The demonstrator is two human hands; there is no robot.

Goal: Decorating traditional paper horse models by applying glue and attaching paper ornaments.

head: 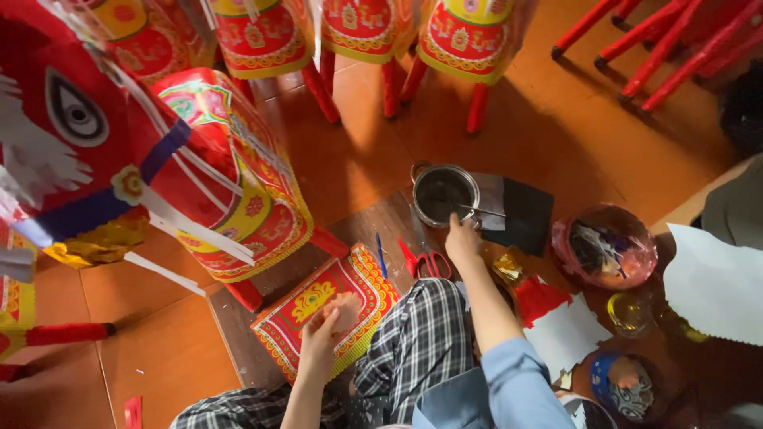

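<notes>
On the orange floor [556, 135], at nine o'clock, stands a big red paper horse [119, 159] trimmed with white strips. Nearer centre, at six o'clock, lies a red-and-yellow patterned paper panel [306, 306]; the left hand [322, 330] rests on it, fingers loosely curled, pinning it flat. At one o'clock from there sits a small metal pot [443, 193] of dark paste, where the right hand [463, 241] pinches a thin brush [483, 210], its tip in the pot. This looks like loading paste; spreading it calls for steady strokes over the panel. Red scissors [425, 262] lie just beside.
</notes>
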